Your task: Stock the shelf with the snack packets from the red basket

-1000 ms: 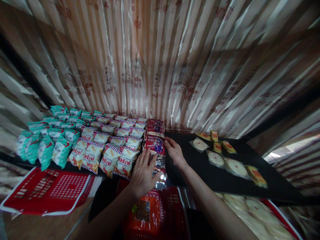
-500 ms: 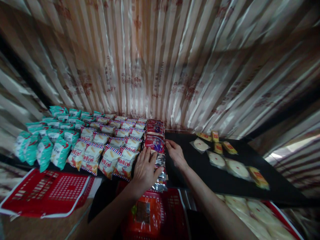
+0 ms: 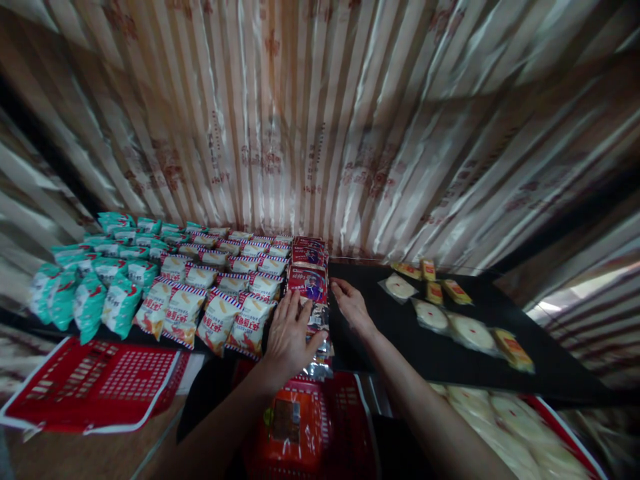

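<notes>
My left hand point(image 3: 289, 333) lies palm down with its fingers stretched out over the left edge of a row of red and purple snack packets point(image 3: 305, 283). On the other side, my right hand point(image 3: 351, 307) is close to the packets' right edge, its fingers lightly bent and holding nothing that I can see. The row runs from the front edge of the black table toward the back, its nearer packets overlapping and showing silvery ends. White snack bags point(image 3: 220, 320) with striped tops stand directly left of my left hand.
Teal snack bags point(image 3: 120, 303) fill the table's left end. Flat round cakes point(image 3: 471, 332) in clear wrap and small yellow packs point(image 3: 514, 350) lie on the black table point(image 3: 400, 340) to the right. Red baskets point(image 3: 115, 377) sit below the front edge; one holds an orange package point(image 3: 295, 433).
Both hands keep nearly the same places at the packets. My right fingertips now show a slim gap from the packets' edge. The view has shifted very slightly.
</notes>
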`<move>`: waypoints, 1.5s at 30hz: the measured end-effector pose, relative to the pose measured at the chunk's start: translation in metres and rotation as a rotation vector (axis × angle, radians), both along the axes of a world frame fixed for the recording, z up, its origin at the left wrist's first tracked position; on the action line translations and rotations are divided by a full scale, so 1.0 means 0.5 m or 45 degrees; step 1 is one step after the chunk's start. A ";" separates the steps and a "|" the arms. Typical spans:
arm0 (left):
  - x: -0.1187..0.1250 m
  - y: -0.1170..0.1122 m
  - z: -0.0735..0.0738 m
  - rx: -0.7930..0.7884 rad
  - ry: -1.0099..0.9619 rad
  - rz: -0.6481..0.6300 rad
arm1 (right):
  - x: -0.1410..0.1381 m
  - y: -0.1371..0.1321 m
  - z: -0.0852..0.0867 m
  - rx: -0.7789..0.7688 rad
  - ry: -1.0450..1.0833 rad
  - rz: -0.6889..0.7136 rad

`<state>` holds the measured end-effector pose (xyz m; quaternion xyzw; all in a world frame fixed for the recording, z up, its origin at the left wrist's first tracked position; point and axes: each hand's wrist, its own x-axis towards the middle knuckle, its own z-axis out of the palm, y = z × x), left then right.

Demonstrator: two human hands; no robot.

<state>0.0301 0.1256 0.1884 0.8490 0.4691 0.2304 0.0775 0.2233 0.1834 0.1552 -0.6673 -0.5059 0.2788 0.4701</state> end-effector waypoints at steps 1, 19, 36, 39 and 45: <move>0.001 0.000 -0.002 0.011 -0.004 0.002 | 0.000 0.000 0.002 -0.017 0.015 0.006; 0.011 0.004 -0.014 0.042 -0.036 0.023 | -0.003 0.012 0.019 -0.183 0.111 -0.024; 0.010 0.003 -0.008 0.047 -0.052 0.038 | -0.014 -0.001 0.053 -0.157 0.320 0.012; 0.010 0.002 -0.006 0.036 -0.046 0.034 | -0.015 -0.012 0.055 -0.153 0.292 0.040; 0.011 0.009 -0.007 0.044 -0.053 0.033 | -0.018 -0.014 0.055 -0.141 0.337 0.098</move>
